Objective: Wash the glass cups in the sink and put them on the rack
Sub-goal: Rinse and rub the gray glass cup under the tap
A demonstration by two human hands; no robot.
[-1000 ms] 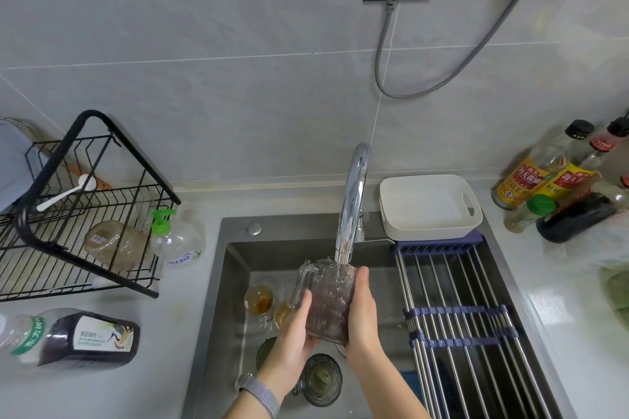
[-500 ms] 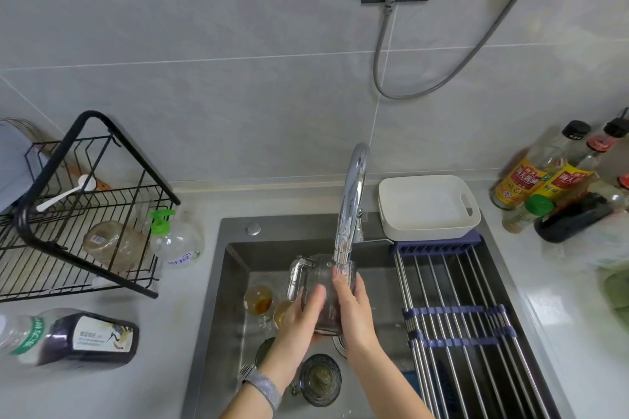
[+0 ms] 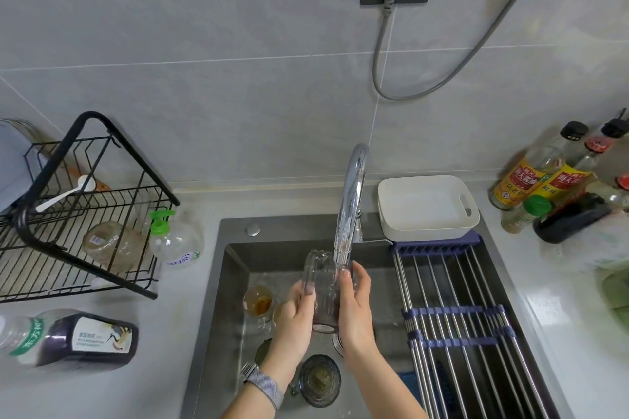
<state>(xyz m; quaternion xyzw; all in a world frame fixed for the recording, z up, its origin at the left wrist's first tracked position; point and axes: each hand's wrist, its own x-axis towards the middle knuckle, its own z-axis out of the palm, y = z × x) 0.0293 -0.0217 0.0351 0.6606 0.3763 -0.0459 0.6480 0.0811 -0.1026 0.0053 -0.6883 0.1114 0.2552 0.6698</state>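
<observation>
Cup in hand: you hold a glass mug [image 3: 323, 286] between both palms under the faucet [image 3: 350, 201], over the sink [image 3: 235, 282].
Left hand [image 3: 295, 313]: curled round the mug's left side, by the handle.
Right hand [image 3: 355, 303]: wrapped on its right side, fingertips near the spout.
Axis: the mug's long axis runs roughly away from you, mouth end toward the spout as far as you can tell.
Rack: the black wire rack [image 3: 78, 214] lies well to your left, nearer your left hand.
In the way: a soap dispenser [image 3: 173, 238] stands between sink and rack.
Still waiting: a tea-stained cup [image 3: 257, 301] and a dark cup [image 3: 320, 379] sit in the basin.
</observation>
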